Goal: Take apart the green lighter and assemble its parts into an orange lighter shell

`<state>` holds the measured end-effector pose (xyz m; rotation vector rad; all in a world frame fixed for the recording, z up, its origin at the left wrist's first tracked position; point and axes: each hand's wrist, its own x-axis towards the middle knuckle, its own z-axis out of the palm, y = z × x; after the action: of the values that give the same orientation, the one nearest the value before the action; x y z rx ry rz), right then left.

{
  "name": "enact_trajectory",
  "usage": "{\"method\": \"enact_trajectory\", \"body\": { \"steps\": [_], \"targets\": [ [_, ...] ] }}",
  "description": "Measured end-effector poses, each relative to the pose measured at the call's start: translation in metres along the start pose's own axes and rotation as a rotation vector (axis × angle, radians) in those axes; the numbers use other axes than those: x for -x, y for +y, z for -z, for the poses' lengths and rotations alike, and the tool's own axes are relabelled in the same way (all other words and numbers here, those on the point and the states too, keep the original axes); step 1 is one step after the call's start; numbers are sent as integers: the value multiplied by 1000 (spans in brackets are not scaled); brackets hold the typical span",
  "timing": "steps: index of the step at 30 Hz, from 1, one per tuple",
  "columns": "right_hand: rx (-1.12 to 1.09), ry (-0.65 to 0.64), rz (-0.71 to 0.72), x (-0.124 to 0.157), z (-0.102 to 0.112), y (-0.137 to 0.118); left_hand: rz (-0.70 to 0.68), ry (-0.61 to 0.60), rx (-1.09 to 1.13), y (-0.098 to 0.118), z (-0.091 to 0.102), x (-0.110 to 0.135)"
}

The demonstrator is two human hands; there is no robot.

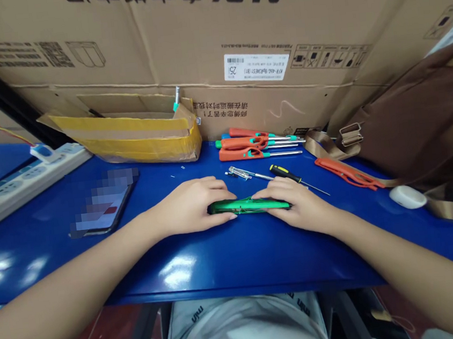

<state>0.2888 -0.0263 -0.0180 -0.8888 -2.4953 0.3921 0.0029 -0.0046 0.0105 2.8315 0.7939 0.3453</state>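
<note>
Blue desk (235,255), shiny top, and the green lighter (250,205) lies flat pretty much dead centre, lengthwise left to right. My left hand (192,205) is curled over its left end, and the right hand (295,203) pinches the right end with its fingertips, so both are holding it down on the surface. There's decent bare room between the hands and the desk's front edge, plus a clear stretch left toward the phone (104,206). Behind is tighter: a small clear screwdriver (241,173) and a black-and-yellow screwdriver (287,174) sit just past my fingers, with a stack of orange lighters (248,143) further back. The back edge is walled off by a big carton (236,28) printed "AUX", upside down from here, with Chinese text. Its white sticker (256,66) shows a barcode and "25"; the rest is too small to read. A yellow-taped cardboard box (137,135) sits back left.
</note>
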Motion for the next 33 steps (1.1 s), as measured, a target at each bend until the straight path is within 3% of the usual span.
{"method": "enact_trajectory", "body": {
  "steps": [9, 18, 33],
  "targets": [
    [16, 138, 80, 1, -2, -1, -42, 47, 98, -1, -11, -2],
    [82, -58, -41, 2, -2, -6, -56, -17, -137, -3, -4, -1],
    [38, -65, -65, 2, -9, -1, 55, -33, -96, 6, -15, -1]
  ]
}}
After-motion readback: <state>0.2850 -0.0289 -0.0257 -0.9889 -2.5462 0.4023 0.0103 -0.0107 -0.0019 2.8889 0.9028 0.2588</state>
